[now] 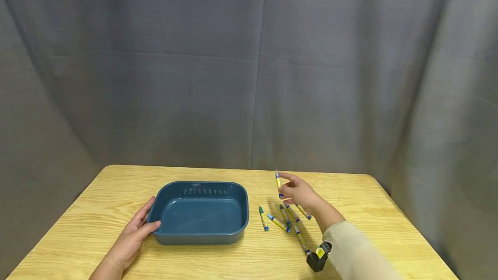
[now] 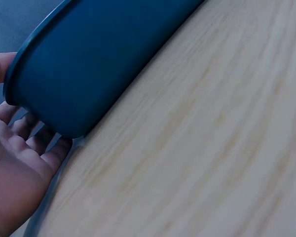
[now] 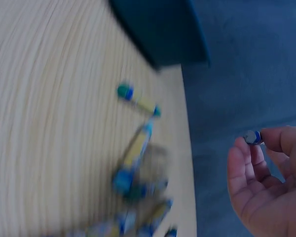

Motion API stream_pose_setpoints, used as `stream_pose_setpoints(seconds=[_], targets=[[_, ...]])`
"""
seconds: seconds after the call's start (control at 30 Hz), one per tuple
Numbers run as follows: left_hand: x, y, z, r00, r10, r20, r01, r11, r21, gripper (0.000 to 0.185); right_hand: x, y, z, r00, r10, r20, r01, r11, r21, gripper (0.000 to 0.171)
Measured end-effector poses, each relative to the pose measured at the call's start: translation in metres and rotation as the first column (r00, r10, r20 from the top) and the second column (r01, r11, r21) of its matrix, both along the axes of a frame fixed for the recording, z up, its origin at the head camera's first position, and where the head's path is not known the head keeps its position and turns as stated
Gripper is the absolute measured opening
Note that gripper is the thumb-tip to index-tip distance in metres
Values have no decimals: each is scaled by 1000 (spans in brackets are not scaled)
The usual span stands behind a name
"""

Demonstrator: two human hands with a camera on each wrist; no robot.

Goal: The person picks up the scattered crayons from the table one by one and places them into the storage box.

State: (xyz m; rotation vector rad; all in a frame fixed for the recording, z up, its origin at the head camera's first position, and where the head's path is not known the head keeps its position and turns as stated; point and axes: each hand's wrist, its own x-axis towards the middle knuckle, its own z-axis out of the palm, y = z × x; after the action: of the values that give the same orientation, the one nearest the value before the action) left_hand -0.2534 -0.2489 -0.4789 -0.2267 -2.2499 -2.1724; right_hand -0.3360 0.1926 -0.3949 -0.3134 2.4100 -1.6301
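A dark blue rectangular plastic basin (image 1: pixel 198 240) stands on the table, left of centre. My left hand (image 1: pixel 132 233) grips its left end, thumb over the rim and fingers against the outside wall. Above the table's far half, my right hand (image 1: pixel 302 194) pinches a crayon (image 1: pixel 278 183) with a yellow wrapper and blue bands between thumb and fingers. The right wrist view shows that crayon's greyish end (image 3: pixel 251 138). Several more crayons lie below the hand, among them a green one (image 1: pixel 263 218) and a light blue one (image 1: pixel 278 223).
The light wooden table (image 1: pixel 218 262) has rounded far corners. Another crayon (image 1: pixel 301 240) lies nearer the front, by the black wrist device (image 1: pixel 318 259) on the right sleeve. A grey curtain (image 1: pixel 249 77) hangs behind the table and along both sides.
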Motion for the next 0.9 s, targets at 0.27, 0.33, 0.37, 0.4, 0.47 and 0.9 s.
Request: stream_pose_setpoints(seconds=[0.27,0.33,0.37,0.4,0.47,0.9], targets=[[0,9,1,1000,4,0,-4,1000,-3,76,2,-51,10,997,81,1,-81,995,-53,57],[-1,11,1,1000,2,1,-2,1000,-2,76,3,-66,12,996,94,8,-93,994,-56,57],[-1,12,1,1000,0,1,0,1000,-2,76,3,-74,12,995,103,9,-103,993,-52,57],[-1,14,1,1000,-2,1,2,1000,-2,76,3,-81,11,994,109,12,-109,993,-47,56],[-2,17,1,1000,-4,-1,4,1000,-2,76,4,-96,11,991,135,16,-135,990,-45,56],[-2,27,2,999,12,34,-12,1000,1,78,19,-183,-15,978,185,95,-185,983,-13,51]])
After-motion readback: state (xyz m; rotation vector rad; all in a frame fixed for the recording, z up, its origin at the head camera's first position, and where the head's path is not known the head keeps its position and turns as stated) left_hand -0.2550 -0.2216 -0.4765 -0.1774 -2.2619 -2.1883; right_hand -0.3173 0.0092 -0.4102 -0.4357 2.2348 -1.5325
